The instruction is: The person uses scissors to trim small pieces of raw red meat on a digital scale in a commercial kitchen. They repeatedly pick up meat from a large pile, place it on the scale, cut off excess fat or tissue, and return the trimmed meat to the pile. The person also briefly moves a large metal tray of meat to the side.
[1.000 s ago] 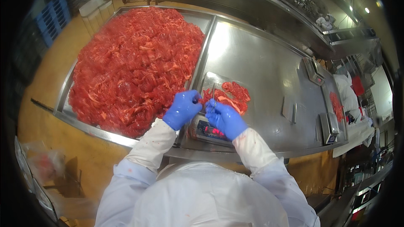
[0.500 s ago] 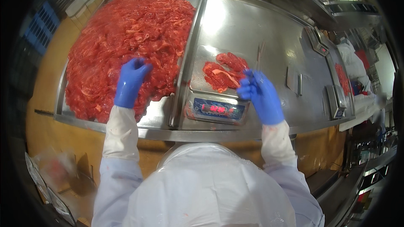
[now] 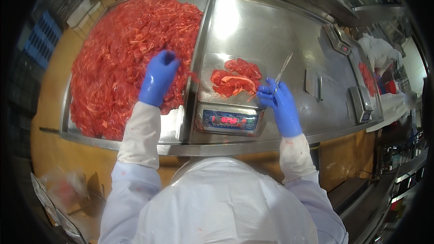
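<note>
A meat-processing room, by its great heap of raw red meat (image 3: 129,63), steel worktable (image 3: 266,31) and digital scale (image 3: 208,92).

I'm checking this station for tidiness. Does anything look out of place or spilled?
A red strip of meat shows over the metal divider, between the pile and the scale, while the other meat nearby sits in one or on the other. It is blurred, so whether it lies there or is in the air is unclear.

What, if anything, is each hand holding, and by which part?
Right hand: a slim metal tool, by its near end, tip pointing away. Left hand: cannot tell whether it holds anything.
</note>
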The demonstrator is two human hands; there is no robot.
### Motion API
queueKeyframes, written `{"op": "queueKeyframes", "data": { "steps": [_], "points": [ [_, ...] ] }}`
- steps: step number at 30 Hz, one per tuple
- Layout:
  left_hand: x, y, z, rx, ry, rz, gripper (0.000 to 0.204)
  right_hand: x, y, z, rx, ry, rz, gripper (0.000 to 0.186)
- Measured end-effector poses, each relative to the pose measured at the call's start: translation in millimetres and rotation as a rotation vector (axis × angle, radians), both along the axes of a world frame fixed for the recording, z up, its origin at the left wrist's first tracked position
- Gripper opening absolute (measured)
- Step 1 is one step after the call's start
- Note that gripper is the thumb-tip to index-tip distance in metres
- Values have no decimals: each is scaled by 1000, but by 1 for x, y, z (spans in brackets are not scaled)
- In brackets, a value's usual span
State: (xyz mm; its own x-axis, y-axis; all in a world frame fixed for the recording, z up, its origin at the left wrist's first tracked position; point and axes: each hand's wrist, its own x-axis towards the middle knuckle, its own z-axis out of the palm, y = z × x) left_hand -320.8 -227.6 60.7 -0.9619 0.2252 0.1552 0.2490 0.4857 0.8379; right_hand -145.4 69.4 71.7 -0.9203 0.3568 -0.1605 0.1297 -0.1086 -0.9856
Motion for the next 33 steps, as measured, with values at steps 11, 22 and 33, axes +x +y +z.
{"op": "queueKeyframes", "data": {
  "steps": [11, 22, 33],
  "points": [
    [62, 54, -46, -227, 256, -310, 14, 49, -44, -22, -148, -294, 549, 35],
    [20, -34, -56, -418, 61, 59, 18, 30, -36, 13, -36, -296, 624, 29],
    [18, 44, -31, -253, 278, -417, 96, -106, 24, -25, 447, 123, 20, 57]
  ]
}}
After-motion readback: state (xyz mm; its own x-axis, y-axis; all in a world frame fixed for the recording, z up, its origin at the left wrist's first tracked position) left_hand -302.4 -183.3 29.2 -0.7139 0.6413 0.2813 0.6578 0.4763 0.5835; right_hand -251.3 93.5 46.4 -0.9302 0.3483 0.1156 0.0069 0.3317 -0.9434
